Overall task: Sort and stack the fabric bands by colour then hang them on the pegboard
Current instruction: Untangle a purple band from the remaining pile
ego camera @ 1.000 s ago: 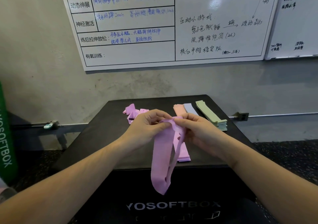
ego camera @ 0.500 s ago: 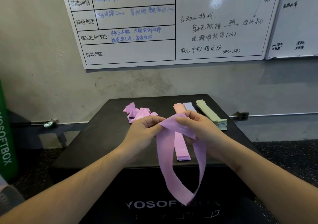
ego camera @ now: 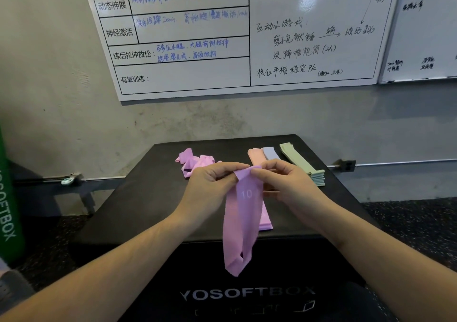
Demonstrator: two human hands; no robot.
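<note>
Lilac stretch fabric, a flat looped band printed with a pale "10" (ego camera: 243,220), hangs straight down toward six o'clock from both hands, its folded lower end dangling in front of the black padded box marked YOSOFTBOX that serves as the desk (ego camera: 138,198). Its long axis runs near-vertical, top edge pinched at twelve o'clock. The left hand (ego camera: 210,185) holds that edge from nine o'clock with curled fingers, and the right hand (ego camera: 286,188) pinches it from three o'clock; each grip is closed on the band, the two nearly touching.

Just behind the hanging band, a neat flat stack of lilac bands (ego camera: 265,220) lies on the desk, long axis pointing away toward twelve o'clock. To my eye the held band must be swung from vertical to lie along that stack; the right hand is nearer it.

Farther back, a loose heap of lilac bands (ego camera: 191,160) sits at eleven o'clock, with peach (ego camera: 256,157), pale blue (ego camera: 270,152) and sage green stacks (ego camera: 304,164) at one o'clock.
</note>
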